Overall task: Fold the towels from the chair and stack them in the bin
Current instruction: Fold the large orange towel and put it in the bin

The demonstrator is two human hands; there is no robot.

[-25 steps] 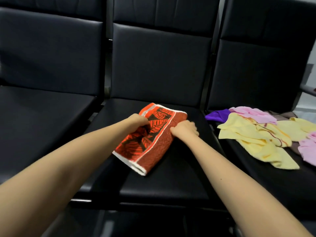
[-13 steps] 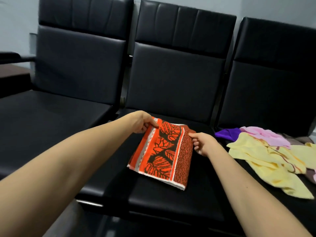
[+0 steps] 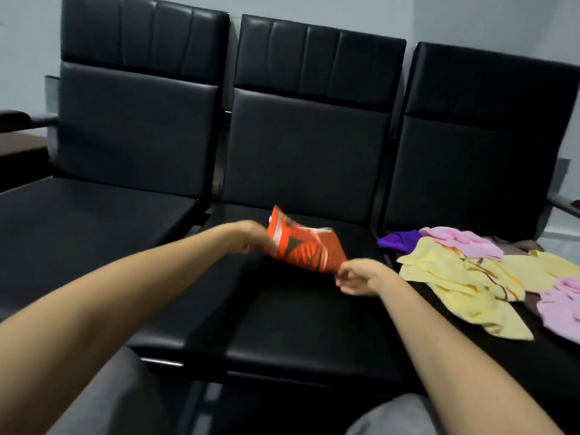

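Observation:
A folded orange towel (image 3: 306,246) with a black leaf pattern is lifted above the middle chair seat (image 3: 301,318). My left hand (image 3: 251,238) grips its left edge; the hand and towel are motion-blurred. My right hand (image 3: 356,277) hovers just below the towel's right corner, fingers loosely curled and apart, holding nothing. A heap of unfolded towels lies on the right chair: yellow ones (image 3: 464,277), pink ones (image 3: 464,241) and a purple one (image 3: 397,240). No bin is in view.
Three black padded chairs stand in a row against a pale wall. The left chair seat (image 3: 78,227) is bare. A dark armrest (image 3: 22,119) juts out at the far left. My grey-clad knees (image 3: 389,419) show at the bottom edge.
The towel was lying flat on the middle seat under both hands; now my left hand has lifted it off the seat and my right hand has let go. The view has tilted upward.

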